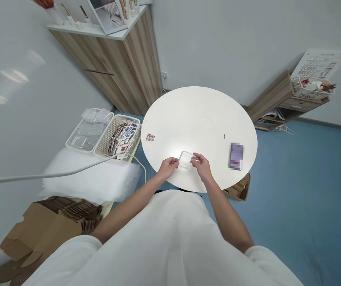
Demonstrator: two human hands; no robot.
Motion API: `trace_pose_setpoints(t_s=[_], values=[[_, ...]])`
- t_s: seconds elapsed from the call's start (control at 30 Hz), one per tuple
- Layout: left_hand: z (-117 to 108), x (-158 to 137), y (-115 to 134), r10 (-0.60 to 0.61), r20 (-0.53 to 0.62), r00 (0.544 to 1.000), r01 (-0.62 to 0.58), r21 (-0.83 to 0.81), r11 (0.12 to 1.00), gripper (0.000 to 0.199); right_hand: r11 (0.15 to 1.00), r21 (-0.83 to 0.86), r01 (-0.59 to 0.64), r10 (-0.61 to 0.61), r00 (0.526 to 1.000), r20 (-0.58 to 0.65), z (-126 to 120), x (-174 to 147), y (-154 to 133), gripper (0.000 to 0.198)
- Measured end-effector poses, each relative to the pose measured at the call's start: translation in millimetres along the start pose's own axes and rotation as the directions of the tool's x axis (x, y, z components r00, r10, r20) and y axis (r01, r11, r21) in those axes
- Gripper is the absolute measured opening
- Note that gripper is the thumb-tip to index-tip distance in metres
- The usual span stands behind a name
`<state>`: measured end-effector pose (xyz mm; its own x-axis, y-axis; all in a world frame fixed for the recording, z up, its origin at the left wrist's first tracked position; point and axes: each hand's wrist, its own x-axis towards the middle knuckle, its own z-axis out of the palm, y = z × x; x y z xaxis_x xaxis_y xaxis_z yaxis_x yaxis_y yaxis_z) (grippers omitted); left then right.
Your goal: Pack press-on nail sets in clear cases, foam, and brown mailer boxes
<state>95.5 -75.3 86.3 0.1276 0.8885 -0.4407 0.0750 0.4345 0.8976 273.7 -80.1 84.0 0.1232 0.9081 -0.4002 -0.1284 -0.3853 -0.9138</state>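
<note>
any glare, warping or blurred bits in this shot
In the head view, glare whitens the table beside the clear case; bright patches show on the wall at picture left; the wood-look cabinet leans, likely wide-lens distortion; the purple item is pixelated.

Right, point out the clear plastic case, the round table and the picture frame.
Clear plastic case (185, 160): head view, middle of its face.
Round table (200, 113): head view, bare white top.
Picture frame (110, 16): head view, its front.
</note>
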Motion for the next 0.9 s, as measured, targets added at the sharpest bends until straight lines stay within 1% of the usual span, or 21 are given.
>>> trace_pose_setpoints(t_s=[0.07,0.13,0.23,0.3,0.37,0.47,0.5,0.57,0.63,0.7,0.83,0.9], values=[[8.6,8.5,0.1,-0.002,-0.025,1.000,0.001,-0.041,0.999,0.028,1.000,-0.012,-0.023,0.023,1.000,0.021,-9.7,4.3,-1.6,0.038],[16.7,15.8,-1.3,0.002,-0.058,0.998,-0.009,-0.112,0.994,0.037,0.999,0.000,-0.040,0.040,0.999,0.028,-17.2,7.1,-3.2,0.033],[28.4,23.4,-6.1,-0.023,-0.108,0.994,0.003,-0.186,0.983,0.050,0.992,0.088,-0.094,0.092,0.995,0.035,-22.4,9.8,-3.9,0.029],[35.3,26.3,-10.0,-0.068,-0.086,0.994,0.051,-0.188,0.981,0.049,0.976,0.164,-0.143,0.137,0.989,0.050,-22.0,11.1,-2.0,0.029],[40.0,29.0,-12.6,-0.103,-0.023,0.994,0.097,-0.174,0.980,0.044,0.958,0.224,-0.181,0.171,0.983,0.065,-20.0,11.9,1.7,0.031],[40.9,36.3,-12.2,-0.107,0.029,0.994,0.110,-0.159,0.981,0.041,0.945,0.245,-0.217,0.203,0.976,0.083,-18.2,13.2,7.5,0.031],[39.7,39.9,-10.8,-0.101,0.031,0.994,0.104,-0.150,0.983,0.041,0.949,0.233,-0.212,0.199,0.977,0.079,-18.8,13.9,8.4,0.030],[36.0,48.1,-6.8,-0.075,0.054,0.996,0.081,-0.115,0.990,0.040,0.966,0.198,-0.165,0.163,0.986,0.027,-22.2,15.8,7.2,0.030],[32.0,56.7,-1.9,-0.047,0.102,0.994,0.053,-0.064,0.997,0.039,0.981,0.168,-0.101,0.111,0.992,-0.052,-27.3,18.0,1.8,0.032],[29.3,64.5,3.1,-0.021,0.161,0.987,0.025,-0.023,0.999,0.038,0.988,0.142,-0.059,0.073,0.992,-0.100,-32.2,20.0,-6.1,0.033],[27.4,75.7,10.3,0.023,0.281,0.959,-0.020,-0.014,1.000,0.038,0.999,0.042,-0.022,0.027,0.992,-0.123,-36.8,21.5,-17.4,0.026],[27.0,79.1,11.9,0.038,0.287,0.957,-0.034,-0.019,0.999,0.039,1.000,0.018,-0.016,0.018,0.991,-0.133,-37.0,20.5,-17.1,0.026]])
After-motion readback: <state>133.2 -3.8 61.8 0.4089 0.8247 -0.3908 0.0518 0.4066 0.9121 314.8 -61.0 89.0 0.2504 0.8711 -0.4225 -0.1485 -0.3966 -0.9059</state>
